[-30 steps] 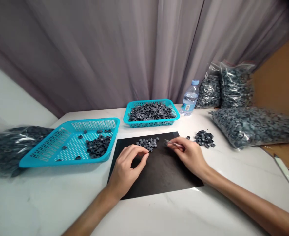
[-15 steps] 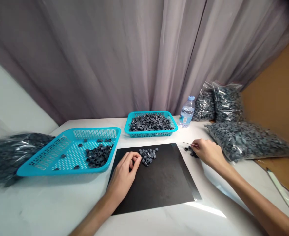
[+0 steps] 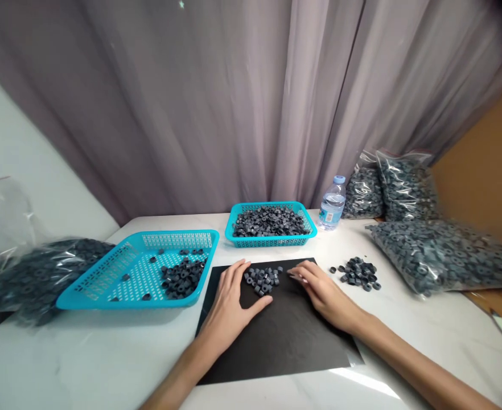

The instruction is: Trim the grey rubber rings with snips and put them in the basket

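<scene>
A small heap of dark grey ring-shaped parts (image 3: 263, 279) lies at the far end of a black mat (image 3: 276, 341). My left hand (image 3: 231, 304) rests flat on the mat just left of the heap, fingers stretched out and thumb spread, holding nothing. My right hand (image 3: 323, 293) lies on the mat just right of the heap, fingers pressed together round a thin tool whose tip barely shows. A second small heap of rings (image 3: 359, 273) sits on the white table right of the mat.
A tilted turquoise basket (image 3: 178, 234) with some rings stands on the left. A fuller turquoise basket (image 3: 272, 242) is behind the mat, a water bottle (image 3: 332, 204) beside it. Clear bags of rings (image 3: 439, 256) lie right; another bag (image 3: 37, 273) lies left.
My right hand went out to the heap on the table, then came back to the mat beside the near heap. My left hand's curled fingers have flattened out. The camera shifted.
</scene>
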### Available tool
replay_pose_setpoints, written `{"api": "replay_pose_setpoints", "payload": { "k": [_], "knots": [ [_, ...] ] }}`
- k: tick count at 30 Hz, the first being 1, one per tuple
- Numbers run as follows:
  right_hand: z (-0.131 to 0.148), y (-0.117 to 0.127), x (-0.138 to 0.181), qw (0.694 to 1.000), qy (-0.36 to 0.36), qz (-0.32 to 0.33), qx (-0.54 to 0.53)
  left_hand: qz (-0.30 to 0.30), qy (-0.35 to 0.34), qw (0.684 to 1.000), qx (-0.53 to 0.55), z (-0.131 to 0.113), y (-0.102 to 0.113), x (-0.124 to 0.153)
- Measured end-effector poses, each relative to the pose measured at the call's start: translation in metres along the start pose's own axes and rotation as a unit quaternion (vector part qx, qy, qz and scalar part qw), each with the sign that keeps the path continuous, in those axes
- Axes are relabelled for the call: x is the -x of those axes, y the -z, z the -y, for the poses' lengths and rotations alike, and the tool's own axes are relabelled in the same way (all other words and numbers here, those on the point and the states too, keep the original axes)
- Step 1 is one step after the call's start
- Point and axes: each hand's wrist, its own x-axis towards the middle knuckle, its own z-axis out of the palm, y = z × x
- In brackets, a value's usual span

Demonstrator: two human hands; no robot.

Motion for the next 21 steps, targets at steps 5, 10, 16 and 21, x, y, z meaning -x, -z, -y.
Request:
{"api": "replay_pose_setpoints", "payload": {
  "k": [5, 10, 16, 21],
  "knots": [
    [0.007, -0.001, -0.005, 0.993, 0.034, 0.049, -0.103, 0.047, 0.042, 0.998, 0.007, 0.0, -0.009, -0.004],
    [0.0, -0.003, -0.007, 0.982, 0.026, 0.067, -0.174, 0.068, 0.027, 0.997, 0.021, -0.007, -0.005, -0.009],
    [-0.006, -0.007, -0.007, 0.977, 0.053, 0.081, -0.19, 0.079, -0.024, 0.996, 0.047, -0.013, -0.021, -0.03],
    [-0.006, -0.005, -0.005, 0.97, 0.057, 0.1, -0.213, 0.081, -0.071, 0.992, 0.063, -0.014, -0.028, -0.036]
  ]
}}
